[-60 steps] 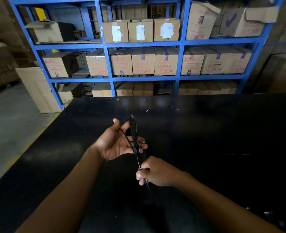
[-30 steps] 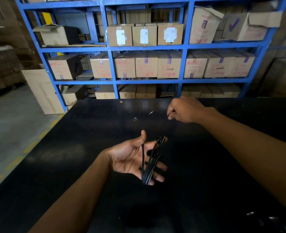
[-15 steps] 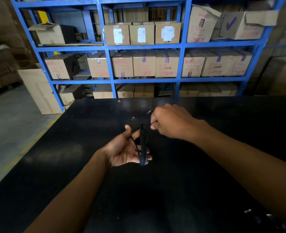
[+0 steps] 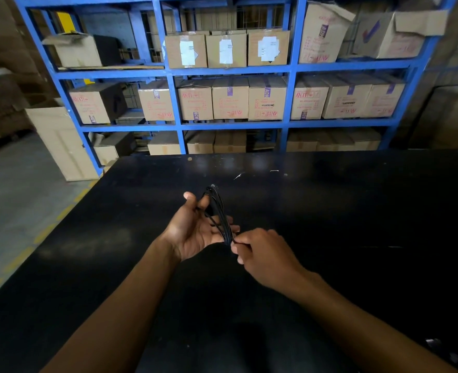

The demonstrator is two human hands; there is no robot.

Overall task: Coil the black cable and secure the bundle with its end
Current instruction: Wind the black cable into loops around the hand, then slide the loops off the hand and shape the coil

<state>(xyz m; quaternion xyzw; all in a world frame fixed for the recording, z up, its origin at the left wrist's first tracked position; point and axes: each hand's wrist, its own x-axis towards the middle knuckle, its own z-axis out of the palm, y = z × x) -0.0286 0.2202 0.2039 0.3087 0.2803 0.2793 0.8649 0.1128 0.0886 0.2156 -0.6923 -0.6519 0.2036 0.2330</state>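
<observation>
A thin black cable (image 4: pixel 218 211) is wound in several loops around my left hand (image 4: pixel 192 230), which is held palm up over the black table (image 4: pixel 357 211). The loops run from above the thumb and forefinger down across the fingers. My right hand (image 4: pixel 265 254) sits just right of and below the left one, with thumb and forefinger pinching the cable at the lower end of the loops. Against the dark table the loose cable end cannot be made out.
A blue steel rack (image 4: pixel 292 76) with several cardboard boxes (image 4: pixel 230 98) stands beyond the table's far edge. A tall carton (image 4: pixel 60 141) stands on the concrete floor (image 4: pixel 15 200) to the left. A small dark object (image 4: pixel 435 343) lies near the table's right front.
My right hand has come from above the loops down to their lower end, close to me, carrying the cable round the left hand. The left hand has held its place.
</observation>
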